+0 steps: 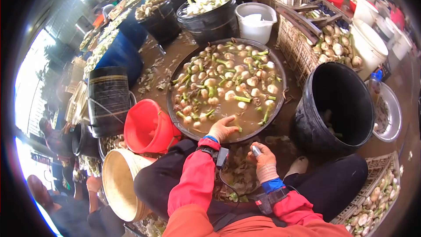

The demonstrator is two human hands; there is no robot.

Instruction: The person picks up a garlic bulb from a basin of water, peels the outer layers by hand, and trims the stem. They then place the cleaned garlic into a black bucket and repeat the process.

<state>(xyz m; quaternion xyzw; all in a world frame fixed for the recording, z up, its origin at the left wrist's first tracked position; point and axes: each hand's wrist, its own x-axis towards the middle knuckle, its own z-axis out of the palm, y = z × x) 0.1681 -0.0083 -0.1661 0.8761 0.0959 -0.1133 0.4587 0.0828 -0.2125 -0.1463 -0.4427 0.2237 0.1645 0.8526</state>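
A wide round basin (284,83) of muddy water stands before me, full of floating pale bulbs (210,82) with cut green stems. Over its near rim reaches my left hand (222,129), fingers extended and apart at the water, right by a short green stem (239,128). My right hand (264,163) is closed in front of the basin's near edge, around a small silvery metal tool (255,150). The tool's lower part is hidden in the fingers, so I cannot tell its exact kind. Leaf scraps (241,171) lie on the floor beneath the hands.
To the right stands a large black bucket (302,123), tilted, with a few pieces inside. A red bucket (164,129) and a beige tub (118,184) are at the left. Wicker crates of bulbs (335,46) sit behind. A person (57,206) works at the lower left.
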